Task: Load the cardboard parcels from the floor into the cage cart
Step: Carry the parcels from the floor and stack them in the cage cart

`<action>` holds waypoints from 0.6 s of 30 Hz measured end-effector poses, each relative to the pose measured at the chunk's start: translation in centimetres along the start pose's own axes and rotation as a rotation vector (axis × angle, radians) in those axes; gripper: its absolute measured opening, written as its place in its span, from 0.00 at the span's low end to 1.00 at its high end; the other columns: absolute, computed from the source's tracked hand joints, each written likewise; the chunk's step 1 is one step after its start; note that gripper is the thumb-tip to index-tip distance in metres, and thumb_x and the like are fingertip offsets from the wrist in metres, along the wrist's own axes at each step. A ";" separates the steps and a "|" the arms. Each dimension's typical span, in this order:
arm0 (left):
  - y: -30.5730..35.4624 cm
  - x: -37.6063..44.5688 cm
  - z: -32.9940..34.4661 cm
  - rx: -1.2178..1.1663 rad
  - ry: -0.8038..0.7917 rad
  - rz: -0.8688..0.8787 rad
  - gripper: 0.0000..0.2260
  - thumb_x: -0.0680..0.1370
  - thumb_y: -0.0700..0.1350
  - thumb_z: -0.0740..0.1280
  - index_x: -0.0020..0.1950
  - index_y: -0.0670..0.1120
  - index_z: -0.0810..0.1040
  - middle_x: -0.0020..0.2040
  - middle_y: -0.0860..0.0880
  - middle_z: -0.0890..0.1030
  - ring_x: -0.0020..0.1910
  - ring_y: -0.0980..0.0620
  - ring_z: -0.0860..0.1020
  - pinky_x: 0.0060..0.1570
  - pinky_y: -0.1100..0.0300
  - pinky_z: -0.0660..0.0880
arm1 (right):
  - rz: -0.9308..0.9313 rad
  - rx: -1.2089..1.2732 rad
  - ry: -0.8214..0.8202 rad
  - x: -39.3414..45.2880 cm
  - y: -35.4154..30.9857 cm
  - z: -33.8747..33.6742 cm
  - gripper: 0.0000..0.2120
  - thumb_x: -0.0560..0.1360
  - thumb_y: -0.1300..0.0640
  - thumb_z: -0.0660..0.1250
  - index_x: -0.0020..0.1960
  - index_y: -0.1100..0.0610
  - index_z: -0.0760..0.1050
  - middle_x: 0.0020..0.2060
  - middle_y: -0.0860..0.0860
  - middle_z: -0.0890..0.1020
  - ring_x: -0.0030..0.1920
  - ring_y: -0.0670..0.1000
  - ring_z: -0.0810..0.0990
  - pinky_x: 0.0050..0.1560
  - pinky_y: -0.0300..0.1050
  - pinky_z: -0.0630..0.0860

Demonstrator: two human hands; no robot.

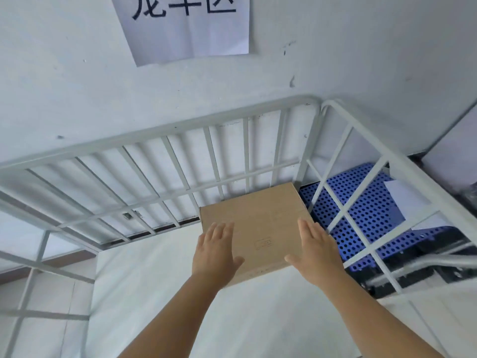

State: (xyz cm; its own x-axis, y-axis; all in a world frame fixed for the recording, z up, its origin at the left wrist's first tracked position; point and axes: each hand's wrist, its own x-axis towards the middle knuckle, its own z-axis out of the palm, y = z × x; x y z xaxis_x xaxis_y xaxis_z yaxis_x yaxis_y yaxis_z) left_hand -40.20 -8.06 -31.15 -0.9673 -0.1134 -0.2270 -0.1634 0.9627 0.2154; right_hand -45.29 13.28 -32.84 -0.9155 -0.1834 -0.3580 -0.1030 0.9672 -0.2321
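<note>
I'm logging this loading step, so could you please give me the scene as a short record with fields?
parcel: one cardboard parcel inside the cage cart, in its far right corner
left hand: left hand, fingers straight, flat on the parcel's left side
right hand: right hand, fingers straight, flat on the parcel's right side
cart floor: white, only this parcel seen on it
outside cart: blue perforated pallet beyond the right wall
wall: paper sign above the cart

Cage cart (160,130) open from above; barred walls behind, right; parcel (258,218) fills back-right corner.
</note>
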 end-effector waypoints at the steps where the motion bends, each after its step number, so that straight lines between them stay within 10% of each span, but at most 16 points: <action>1: 0.4 -1.1 -0.5 -0.015 0.011 0.016 0.37 0.77 0.58 0.65 0.79 0.50 0.50 0.78 0.52 0.55 0.78 0.51 0.50 0.75 0.56 0.50 | 0.003 0.010 0.020 -1.4 -0.2 -0.6 0.45 0.78 0.39 0.62 0.80 0.54 0.37 0.80 0.51 0.45 0.79 0.53 0.44 0.77 0.53 0.47; 18: 7.1 -21.1 -7.8 -0.028 0.128 0.611 0.37 0.78 0.57 0.63 0.79 0.50 0.47 0.79 0.51 0.51 0.78 0.50 0.51 0.75 0.54 0.49 | 0.328 0.092 0.400 -31.1 -1.8 -3.8 0.42 0.78 0.41 0.62 0.80 0.51 0.40 0.80 0.49 0.45 0.79 0.52 0.43 0.77 0.54 0.45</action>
State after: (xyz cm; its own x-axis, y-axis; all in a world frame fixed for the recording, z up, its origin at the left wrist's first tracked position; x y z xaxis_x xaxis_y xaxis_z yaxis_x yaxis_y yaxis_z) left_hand -22.45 -0.73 -17.41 -0.9029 0.4255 0.0605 0.4234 0.8565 0.2952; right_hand -18.07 17.90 -17.86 -0.9726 0.2256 -0.0557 0.2324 0.9398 -0.2507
